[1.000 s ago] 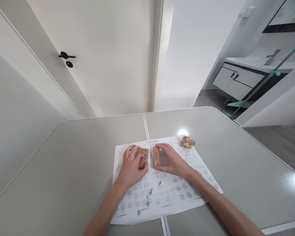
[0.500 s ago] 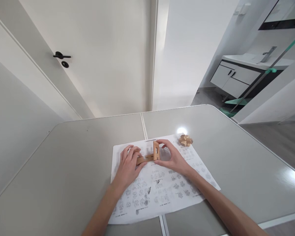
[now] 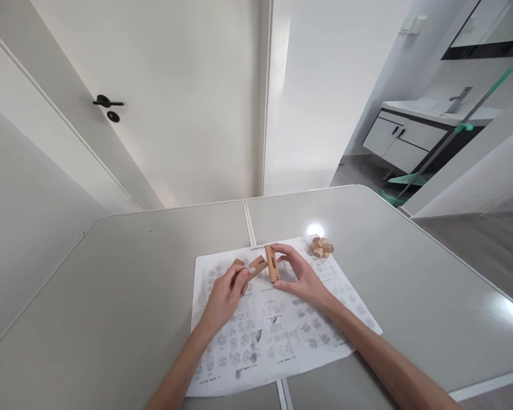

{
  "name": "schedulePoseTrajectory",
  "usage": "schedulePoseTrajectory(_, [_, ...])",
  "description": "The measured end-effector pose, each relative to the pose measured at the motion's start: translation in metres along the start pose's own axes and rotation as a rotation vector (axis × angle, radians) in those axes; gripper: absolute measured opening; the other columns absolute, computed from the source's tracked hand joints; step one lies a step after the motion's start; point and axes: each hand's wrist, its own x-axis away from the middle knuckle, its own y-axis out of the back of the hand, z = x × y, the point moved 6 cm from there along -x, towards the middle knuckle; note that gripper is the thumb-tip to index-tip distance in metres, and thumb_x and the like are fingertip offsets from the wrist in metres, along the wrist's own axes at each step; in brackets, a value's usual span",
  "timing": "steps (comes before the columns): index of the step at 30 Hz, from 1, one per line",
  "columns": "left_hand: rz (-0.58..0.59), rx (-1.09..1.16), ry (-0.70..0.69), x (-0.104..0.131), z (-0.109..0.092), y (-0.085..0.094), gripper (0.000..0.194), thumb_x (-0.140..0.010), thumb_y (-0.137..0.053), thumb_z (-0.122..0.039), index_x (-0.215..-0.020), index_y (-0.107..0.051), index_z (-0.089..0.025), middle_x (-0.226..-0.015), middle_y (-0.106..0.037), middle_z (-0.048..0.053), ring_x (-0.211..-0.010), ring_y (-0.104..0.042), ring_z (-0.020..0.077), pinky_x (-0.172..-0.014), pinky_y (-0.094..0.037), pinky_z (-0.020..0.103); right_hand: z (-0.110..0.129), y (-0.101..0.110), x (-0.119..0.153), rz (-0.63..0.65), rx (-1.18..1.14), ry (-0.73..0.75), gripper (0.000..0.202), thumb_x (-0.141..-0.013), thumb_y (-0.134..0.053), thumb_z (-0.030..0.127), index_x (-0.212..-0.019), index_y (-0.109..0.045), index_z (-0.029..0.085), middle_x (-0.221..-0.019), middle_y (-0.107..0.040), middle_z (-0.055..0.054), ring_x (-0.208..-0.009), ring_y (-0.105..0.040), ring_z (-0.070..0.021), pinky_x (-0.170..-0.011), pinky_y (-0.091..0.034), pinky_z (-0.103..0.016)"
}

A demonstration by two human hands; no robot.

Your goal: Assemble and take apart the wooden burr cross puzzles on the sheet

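Note:
Over the upper part of a printed instruction sheet (image 3: 282,341), my left hand (image 3: 224,296) pinches a notched wooden puzzle piece (image 3: 257,265) with a dark mark near its right end. My fingers cover part of it, and a bit of wood shows just above them. My right hand (image 3: 301,276) grips a wooden puzzle piece with a slot (image 3: 272,265) between thumb and fingers, stood nearly on end. The two pieces meet or nearly meet; whether they touch I cannot tell. An assembled wooden burr puzzle (image 3: 321,247) sits at the sheet's upper right corner.
The grey table (image 3: 123,296) has a pale seam running through its middle, under the sheet. Beyond its far edge stands a white door (image 3: 188,102) with a black handle (image 3: 108,101). A washbasin cabinet (image 3: 404,136) is at the far right.
My left hand has gone from lying spread over its piece to pinching it, and the piece is now tilted up to the right. The slotted piece in my right hand has turned slightly.

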Motion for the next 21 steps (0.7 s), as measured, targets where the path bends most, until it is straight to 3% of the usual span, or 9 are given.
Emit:
schedulePoseTrajectory(4, [0.12,0.268,0.081,0.0,-0.003,-0.008,0.042,-0.102,-0.044,-0.061,-0.093,-0.054,-0.021,-0.064,-0.033,-0.007,-0.056,-0.031,0.0115,-0.054,-0.026,0.025,0.001,-0.003,0.0,0.019,-0.074,-0.005,0.069,-0.082,-0.084,0.049,-0.143,-0.053,0.038,-0.155,-0.05,-0.006,-0.143,-0.047,-0.0324,-0.115,-0.042,-0.05])
schedulePoseTrajectory(9, [0.198,0.477,0.171,0.002,0.004,-0.013,0.044,-0.098,-0.051,-0.065,-0.095,-0.053,-0.021,-0.066,-0.03,-0.008,-0.054,-0.022,0.009,-0.05,-0.021,0.024,0.0,-0.008,0.001,0.049,-0.173,-0.023,0.075,-0.079,-0.087,0.052,-0.145,-0.052,0.041,-0.158,-0.048,-0.005,-0.145,-0.045,-0.0335,-0.115,-0.042,-0.053])
schedulePoseTrajectory(15, [0.239,0.557,0.196,0.004,0.007,-0.018,0.043,-0.098,-0.055,-0.063,-0.086,-0.045,-0.022,-0.066,-0.029,-0.009,-0.053,-0.022,0.0076,-0.049,-0.022,0.023,0.002,-0.02,0.005,0.151,-0.279,-0.095,0.081,-0.077,-0.089,0.052,-0.148,-0.05,0.04,-0.156,-0.05,-0.007,-0.14,-0.051,-0.0337,-0.119,-0.038,-0.056])
schedulePoseTrajectory(21, [0.235,0.527,0.185,0.004,0.009,-0.017,0.045,-0.097,-0.054,-0.065,-0.088,-0.046,-0.022,-0.067,-0.025,-0.009,-0.053,-0.02,0.008,-0.049,-0.02,0.023,0.01,-0.018,0.006,0.19,-0.198,-0.111,0.087,-0.074,-0.093,0.044,-0.149,-0.049,0.04,-0.154,-0.053,-0.007,-0.138,-0.054,-0.0324,-0.12,-0.039,-0.055])
